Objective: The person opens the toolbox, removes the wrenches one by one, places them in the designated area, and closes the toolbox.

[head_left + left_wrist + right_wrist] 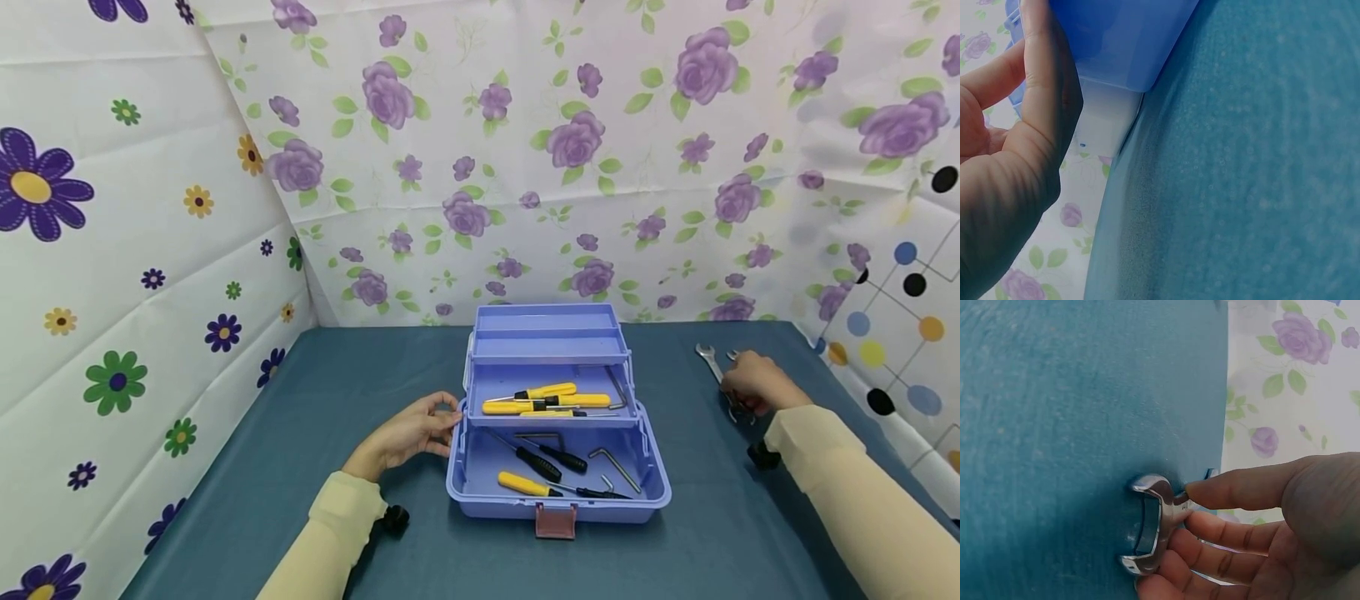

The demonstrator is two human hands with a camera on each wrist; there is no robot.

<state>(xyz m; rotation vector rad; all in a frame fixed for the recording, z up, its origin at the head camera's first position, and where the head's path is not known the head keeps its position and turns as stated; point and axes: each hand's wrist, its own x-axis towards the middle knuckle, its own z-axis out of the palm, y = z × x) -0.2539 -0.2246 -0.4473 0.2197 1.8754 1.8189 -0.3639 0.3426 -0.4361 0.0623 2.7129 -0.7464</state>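
Both arms in pale sleeves reach forward. The left hand (408, 433) rests with fingers (1047, 69) loosely extended and thumb raised, while the right hand (753, 383), farther out, curls its fingers (1229, 534) in a pinching grip.

One toolbox (555, 492) — six screwdrivers (532, 407), three hex keys (615, 467), two wrenches (708, 360).
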